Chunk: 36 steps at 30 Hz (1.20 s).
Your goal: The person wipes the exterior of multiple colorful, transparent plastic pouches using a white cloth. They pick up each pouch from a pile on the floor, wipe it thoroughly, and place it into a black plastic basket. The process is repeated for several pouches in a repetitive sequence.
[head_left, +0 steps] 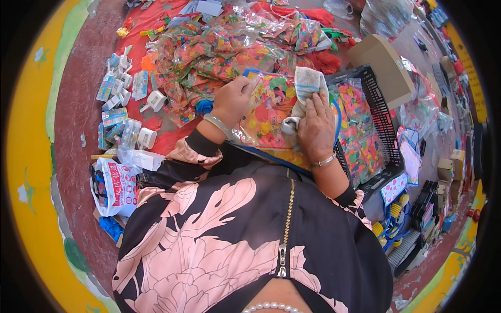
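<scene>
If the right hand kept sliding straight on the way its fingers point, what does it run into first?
The right hand points up-frame, fingers on the pale cloth it presses against the clear packet of coloured balloons. Beyond the cloth, probably the heap of balloon packets; depth is unclear.

The light is bright and even, like daylight, and colours are strong. Shadows are soft and short. Clear plastic packets (pixel 245 52) give small white glare spots. The centre is sharp. Toward the rim straight lines bend, and a dark round border cuts the corners.
</scene>
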Each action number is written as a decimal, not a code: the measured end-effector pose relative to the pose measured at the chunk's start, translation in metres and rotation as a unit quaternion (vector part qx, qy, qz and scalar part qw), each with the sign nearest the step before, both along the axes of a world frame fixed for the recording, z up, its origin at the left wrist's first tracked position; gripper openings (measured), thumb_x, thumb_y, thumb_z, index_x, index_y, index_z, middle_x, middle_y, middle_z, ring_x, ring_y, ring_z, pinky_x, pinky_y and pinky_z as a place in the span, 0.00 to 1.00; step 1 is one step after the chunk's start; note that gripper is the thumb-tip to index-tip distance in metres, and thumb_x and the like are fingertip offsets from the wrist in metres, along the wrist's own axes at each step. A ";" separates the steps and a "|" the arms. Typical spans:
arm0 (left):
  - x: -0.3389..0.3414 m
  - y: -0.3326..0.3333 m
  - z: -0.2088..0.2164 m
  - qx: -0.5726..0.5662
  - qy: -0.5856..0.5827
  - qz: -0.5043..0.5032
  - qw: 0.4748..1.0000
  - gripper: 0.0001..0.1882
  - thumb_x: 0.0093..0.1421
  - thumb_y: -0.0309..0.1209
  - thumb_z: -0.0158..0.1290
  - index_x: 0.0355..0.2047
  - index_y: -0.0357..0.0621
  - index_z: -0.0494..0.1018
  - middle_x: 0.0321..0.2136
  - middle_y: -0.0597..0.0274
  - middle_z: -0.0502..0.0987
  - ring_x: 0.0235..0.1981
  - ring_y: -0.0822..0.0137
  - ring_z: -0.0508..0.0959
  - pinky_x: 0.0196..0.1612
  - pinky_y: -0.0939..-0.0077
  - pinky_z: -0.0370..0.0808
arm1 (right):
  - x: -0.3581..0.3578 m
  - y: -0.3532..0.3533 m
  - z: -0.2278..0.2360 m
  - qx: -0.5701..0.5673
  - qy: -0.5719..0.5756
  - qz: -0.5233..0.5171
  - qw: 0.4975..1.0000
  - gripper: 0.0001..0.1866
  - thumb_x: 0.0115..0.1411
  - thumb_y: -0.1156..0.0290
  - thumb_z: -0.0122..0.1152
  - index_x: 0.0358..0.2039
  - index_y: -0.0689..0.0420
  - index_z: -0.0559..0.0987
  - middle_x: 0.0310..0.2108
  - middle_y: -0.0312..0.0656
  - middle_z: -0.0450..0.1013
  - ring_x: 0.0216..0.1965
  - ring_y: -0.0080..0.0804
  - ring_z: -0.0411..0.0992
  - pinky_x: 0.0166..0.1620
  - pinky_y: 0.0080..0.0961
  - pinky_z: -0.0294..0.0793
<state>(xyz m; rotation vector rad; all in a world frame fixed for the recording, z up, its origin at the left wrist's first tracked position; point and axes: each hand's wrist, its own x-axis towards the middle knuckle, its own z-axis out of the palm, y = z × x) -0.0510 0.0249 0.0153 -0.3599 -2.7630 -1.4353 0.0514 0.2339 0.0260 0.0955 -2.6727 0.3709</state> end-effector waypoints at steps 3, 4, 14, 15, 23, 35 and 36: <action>0.004 -0.004 -0.006 -0.028 0.080 0.038 0.996 0.10 0.61 0.35 0.48 0.29 0.42 0.71 0.21 0.48 0.73 0.23 0.49 0.73 0.26 0.63 0.68 | 0.001 0.002 -0.002 0.007 0.011 0.004 1.000 0.22 0.49 0.73 0.50 0.46 0.68 0.73 0.54 0.54 0.65 0.60 0.49 0.58 0.60 0.41 0.55; 0.003 -0.009 -0.009 -0.003 0.060 0.067 0.996 0.10 0.61 0.35 0.48 0.29 0.41 0.70 0.20 0.48 0.73 0.23 0.49 0.73 0.26 0.63 0.68 | 0.001 0.002 -0.002 0.005 0.014 0.006 1.000 0.22 0.49 0.73 0.51 0.46 0.68 0.73 0.54 0.54 0.65 0.59 0.49 0.58 0.60 0.41 0.55; 0.003 -0.013 -0.033 0.060 0.045 0.127 0.989 0.11 0.63 0.35 0.46 0.28 0.39 0.69 0.19 0.46 0.72 0.21 0.50 0.72 0.24 0.64 0.67 | 0.003 0.009 0.010 -0.042 0.028 0.018 0.999 0.17 0.48 0.77 0.52 0.41 0.64 0.75 0.42 0.49 0.72 0.47 0.46 0.69 0.49 0.38 0.66; 0.005 -0.013 -0.035 0.070 0.051 0.115 0.990 0.11 0.63 0.35 0.46 0.28 0.39 0.69 0.19 0.46 0.72 0.21 0.49 0.72 0.24 0.64 0.67 | 0.004 0.015 0.013 -0.061 0.025 0.017 0.998 0.16 0.48 0.78 0.51 0.40 0.64 0.75 0.39 0.49 0.73 0.45 0.46 0.70 0.47 0.37 0.68; 0.007 -0.008 -0.039 0.076 0.113 0.072 0.988 0.12 0.64 0.34 0.45 0.28 0.39 0.67 0.21 0.45 0.72 0.21 0.50 0.73 0.25 0.63 0.67 | -0.013 -0.016 0.089 -0.120 0.126 0.149 0.973 0.17 0.44 0.83 0.53 0.38 0.62 0.76 0.37 0.47 0.75 0.39 0.41 0.74 0.44 0.34 0.72; 0.006 -0.012 -0.047 0.148 0.047 0.063 0.986 0.11 0.64 0.31 0.44 0.28 0.39 0.68 0.18 0.55 0.70 0.19 0.67 0.67 0.25 0.70 0.67 | -0.028 -0.078 -0.008 0.081 -0.076 0.128 0.986 0.31 0.55 0.58 0.54 0.59 0.53 0.63 0.60 0.44 0.58 0.63 0.45 0.51 0.62 0.50 0.45; 0.008 -0.011 -0.049 0.143 0.061 0.063 0.986 0.11 0.64 0.32 0.44 0.27 0.39 0.68 0.17 0.56 0.68 0.19 0.67 0.65 0.24 0.71 0.66 | -0.024 -0.071 0.000 0.036 -0.099 0.113 0.988 0.34 0.52 0.56 0.57 0.58 0.52 0.63 0.61 0.43 0.58 0.64 0.45 0.51 0.63 0.49 0.44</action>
